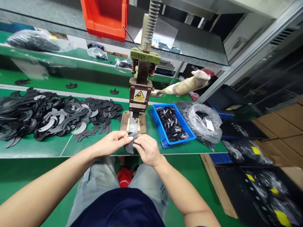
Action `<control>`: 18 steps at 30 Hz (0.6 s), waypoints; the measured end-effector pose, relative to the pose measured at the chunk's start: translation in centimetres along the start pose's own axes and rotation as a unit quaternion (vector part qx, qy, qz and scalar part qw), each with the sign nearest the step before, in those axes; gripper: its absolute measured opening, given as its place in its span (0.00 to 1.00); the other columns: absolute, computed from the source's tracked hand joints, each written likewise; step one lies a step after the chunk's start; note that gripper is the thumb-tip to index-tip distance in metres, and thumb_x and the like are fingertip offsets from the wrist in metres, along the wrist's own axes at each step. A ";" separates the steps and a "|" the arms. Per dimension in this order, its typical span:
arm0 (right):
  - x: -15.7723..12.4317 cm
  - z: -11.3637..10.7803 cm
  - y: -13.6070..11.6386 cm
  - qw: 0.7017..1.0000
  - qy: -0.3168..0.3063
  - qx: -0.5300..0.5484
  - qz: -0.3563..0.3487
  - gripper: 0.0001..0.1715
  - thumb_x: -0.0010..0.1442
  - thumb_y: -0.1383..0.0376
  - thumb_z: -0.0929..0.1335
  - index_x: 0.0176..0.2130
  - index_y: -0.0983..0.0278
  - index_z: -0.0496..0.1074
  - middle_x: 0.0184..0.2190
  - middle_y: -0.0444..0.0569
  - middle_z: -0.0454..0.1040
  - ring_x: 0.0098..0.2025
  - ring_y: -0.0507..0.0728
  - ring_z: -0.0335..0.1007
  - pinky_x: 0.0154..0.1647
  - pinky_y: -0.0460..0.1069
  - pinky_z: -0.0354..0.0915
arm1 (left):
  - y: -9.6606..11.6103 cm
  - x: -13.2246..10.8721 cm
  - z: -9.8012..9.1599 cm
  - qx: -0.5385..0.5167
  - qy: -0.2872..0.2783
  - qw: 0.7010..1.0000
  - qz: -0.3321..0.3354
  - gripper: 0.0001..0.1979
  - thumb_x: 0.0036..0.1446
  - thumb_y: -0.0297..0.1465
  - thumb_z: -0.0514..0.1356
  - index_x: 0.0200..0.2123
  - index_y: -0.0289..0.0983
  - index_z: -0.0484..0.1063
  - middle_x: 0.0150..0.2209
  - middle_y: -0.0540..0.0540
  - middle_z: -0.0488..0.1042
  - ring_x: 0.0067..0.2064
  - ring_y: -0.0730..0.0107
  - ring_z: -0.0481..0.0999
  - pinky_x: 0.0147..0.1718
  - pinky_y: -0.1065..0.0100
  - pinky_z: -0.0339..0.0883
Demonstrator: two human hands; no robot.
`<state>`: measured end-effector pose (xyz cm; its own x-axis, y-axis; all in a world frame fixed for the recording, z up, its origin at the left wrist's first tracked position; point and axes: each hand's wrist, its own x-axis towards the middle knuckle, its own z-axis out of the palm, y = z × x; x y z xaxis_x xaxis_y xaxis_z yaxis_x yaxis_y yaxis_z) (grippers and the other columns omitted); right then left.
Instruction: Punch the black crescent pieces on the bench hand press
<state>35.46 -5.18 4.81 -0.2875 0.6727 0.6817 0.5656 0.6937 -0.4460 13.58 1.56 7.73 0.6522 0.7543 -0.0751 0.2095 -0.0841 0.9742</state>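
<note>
A curved dark grey plastic piece point(129, 147) is held between both hands at the table's front edge, just before the hand press point(138, 94). My left hand point(115, 142) pinches its upper left side with thumb and forefinger. From the right, my right hand point(148, 148) grips it with closed fingertips; whether a smaller part is there too, I cannot tell. Right behind the fingers lies the press's pale fixture point(134, 125), under the ram. To the left spreads a heap of similar curved pieces point(54, 116). On the right stands a blue bin point(163, 138) of small black parts point(171, 123).
The press lever point(184, 86) sticks out to the right above the blue bin. A clear plastic bag point(201, 123) lies beside that bin. An orange-red bin point(105, 22) sits on the shelf above. Bagged parts and cardboard boxes point(284, 123) stand at far right.
</note>
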 end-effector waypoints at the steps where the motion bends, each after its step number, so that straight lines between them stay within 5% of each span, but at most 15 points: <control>1: -0.1 -0.2 -0.1 1.000 0.000 0.004 0.007 0.05 0.69 0.65 0.70 0.46 0.61 0.75 0.41 0.53 0.83 0.44 0.58 0.79 0.49 0.56 0.78 | -0.1 -0.1 0.1 -0.020 0.022 1.000 0.006 0.25 0.62 0.51 0.66 0.28 0.38 0.64 0.27 0.55 0.59 0.29 0.75 0.58 0.28 0.72 0.54; 3: -0.1 -0.9 -0.1 1.000 -0.007 0.010 0.016 0.06 0.69 0.65 0.70 0.47 0.61 0.76 0.42 0.53 0.84 0.44 0.57 0.80 0.48 0.55 0.78 | -0.4 -0.3 0.4 -0.077 0.051 0.996 0.008 0.22 0.59 0.49 0.70 0.37 0.38 0.69 0.31 0.53 0.67 0.32 0.74 0.65 0.30 0.72 0.61; 5: 0.0 -1.9 -0.3 0.999 -0.031 0.017 0.021 0.07 0.69 0.64 0.71 0.48 0.61 0.77 0.42 0.53 0.84 0.44 0.57 0.79 0.48 0.55 0.77 | -0.5 -0.5 0.9 -0.135 0.019 0.991 -0.009 0.23 0.58 0.49 0.71 0.43 0.38 0.71 0.35 0.50 0.73 0.33 0.72 0.71 0.32 0.70 0.67; 7: 0.4 -3.1 -0.6 0.996 -0.067 0.035 0.048 0.09 0.70 0.62 0.70 0.48 0.61 0.78 0.41 0.51 0.84 0.42 0.56 0.79 0.46 0.53 0.76 | -0.6 -0.5 1.3 -0.170 -0.034 0.984 -0.030 0.24 0.59 0.51 0.70 0.41 0.38 0.70 0.33 0.51 0.73 0.30 0.72 0.73 0.29 0.69 0.68; 10: 1.4 -4.9 -1.3 0.980 -0.114 0.076 0.142 0.10 0.71 0.61 0.69 0.48 0.60 0.79 0.41 0.49 0.84 0.43 0.54 0.80 0.47 0.51 0.75 | -1.4 -0.4 1.8 -0.175 -0.039 0.983 -0.029 0.24 0.60 0.51 0.69 0.36 0.39 0.67 0.29 0.53 0.72 0.26 0.73 0.72 0.28 0.69 0.67; 14: 3.6 -7.3 -0.1 0.960 -0.137 0.052 0.239 0.10 0.70 0.62 0.69 0.46 0.59 0.81 0.44 0.48 0.84 0.47 0.55 0.81 0.51 0.51 0.75 | -4.0 -0.1 1.6 -0.067 0.000 0.998 0.005 0.19 0.67 0.49 0.63 0.38 0.38 0.71 0.31 0.50 0.75 0.33 0.69 0.75 0.34 0.68 0.68; 18: 7.6 -9.7 5.3 0.931 -0.163 -0.148 0.290 0.12 0.69 0.63 0.68 0.49 0.59 0.80 0.48 0.47 0.85 0.48 0.55 0.81 0.53 0.50 0.74 | -8.1 -0.3 1.0 0.111 0.051 0.992 0.020 0.18 0.71 0.46 0.58 0.36 0.39 0.73 0.32 0.49 0.76 0.33 0.68 0.73 0.34 0.67 0.64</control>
<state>43.80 1.12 13.21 -0.0585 0.9882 0.1418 0.8735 0.1194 -0.4720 12.42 1.40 -0.37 0.5891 0.8080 -0.0044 0.3476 -0.2485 0.9041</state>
